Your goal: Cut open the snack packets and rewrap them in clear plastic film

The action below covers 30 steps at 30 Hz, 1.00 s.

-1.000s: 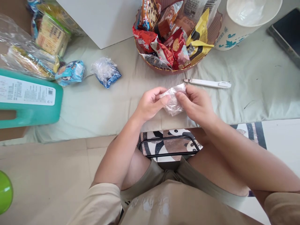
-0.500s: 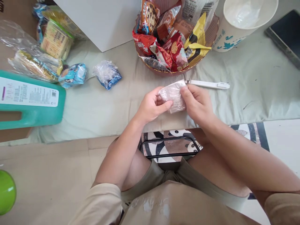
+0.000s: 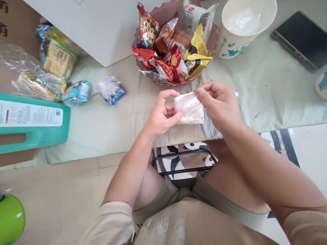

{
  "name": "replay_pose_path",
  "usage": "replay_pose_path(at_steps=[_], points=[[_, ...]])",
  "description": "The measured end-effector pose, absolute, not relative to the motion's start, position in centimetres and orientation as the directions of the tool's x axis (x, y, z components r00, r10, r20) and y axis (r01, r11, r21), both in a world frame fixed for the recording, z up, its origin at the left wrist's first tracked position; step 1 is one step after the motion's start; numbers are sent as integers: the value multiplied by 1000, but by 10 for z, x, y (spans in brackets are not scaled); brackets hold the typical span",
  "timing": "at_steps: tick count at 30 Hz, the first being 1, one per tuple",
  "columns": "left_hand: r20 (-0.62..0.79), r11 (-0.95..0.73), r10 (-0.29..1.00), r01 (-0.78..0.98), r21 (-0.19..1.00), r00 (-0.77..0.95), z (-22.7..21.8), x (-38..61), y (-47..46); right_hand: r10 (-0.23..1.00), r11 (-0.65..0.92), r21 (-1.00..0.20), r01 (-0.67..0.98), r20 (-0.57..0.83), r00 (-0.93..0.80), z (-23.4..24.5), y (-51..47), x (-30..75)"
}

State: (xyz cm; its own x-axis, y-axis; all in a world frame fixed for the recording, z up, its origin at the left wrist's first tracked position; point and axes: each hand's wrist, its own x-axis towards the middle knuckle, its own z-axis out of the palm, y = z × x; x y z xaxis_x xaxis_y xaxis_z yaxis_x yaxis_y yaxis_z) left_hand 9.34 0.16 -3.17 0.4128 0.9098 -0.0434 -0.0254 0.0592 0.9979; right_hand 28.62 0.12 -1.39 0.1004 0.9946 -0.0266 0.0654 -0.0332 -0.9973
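Between my two hands is a small, flat packet in clear, crinkled plastic wrap (image 3: pixel 191 109), pale and shiny; what it contains I cannot make out. My left hand (image 3: pixel 163 115) grips its left edge, thumb in front and fingers behind. At the top right corner, my right hand (image 3: pixel 217 102) pinches the plastic between thumb and fingers. Just beyond the hands stands a pink glass bowl (image 3: pixel 185 80) full of wrapped snacks. The white-handled knife beside it is now almost wholly covered by my right hand. A blue wrapped packet (image 3: pixel 111 90) lies to the left.
A paper cup (image 3: pixel 233 44) with clear plastic inside stands right of the bowl, beside a dark phone-like device (image 3: pixel 302 39). On the left are a teal bottle (image 3: pixel 61 131), several snack packs (image 3: pixel 60 59) and a white box (image 3: pixel 94 30). A green container (image 3: pixel 11 217) sits lower left.
My right hand has shifted slightly up along the packet and now hides the knife. The left index finger has lifted and arched. The view has turned a little to the right.
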Motion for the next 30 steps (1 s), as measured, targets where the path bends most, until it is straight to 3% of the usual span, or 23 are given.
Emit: replay_pose_path(at_steps=[6, 9, 13, 16, 21, 25, 30], points=[[18, -29, 943, 31, 999, 333, -28, 98, 6, 964, -94, -987, -134, -124, 235, -11, 9, 295], [53, -60, 949, 13, 998, 310, -33, 100, 7, 976, -127, -979, -161, -152, 153, -8, 7, 298], [50, -65, 951, 37, 997, 304, -39, 103, 10, 982, -186, -980, -69, -182, -56, -8, 5, 299], [59, -85, 949, 74, 994, 309, -37, 108, 12, 987, -150, -988, -46, -147, -62, -9, 9, 297], [175, -207, 955, 117, 971, 239, -11, 125, 15, 994, -92, -979, -184, -80, -74, -4, 21, 302], [238, -304, 936, 252, 919, 259, 33, 145, 39, 995, -44, -944, -327, -70, 68, 3, 29, 324], [239, -521, 790, 415, 746, 564, 94, 193, 129, 893, -3, -874, -486, -222, 392, 5, 46, 360]])
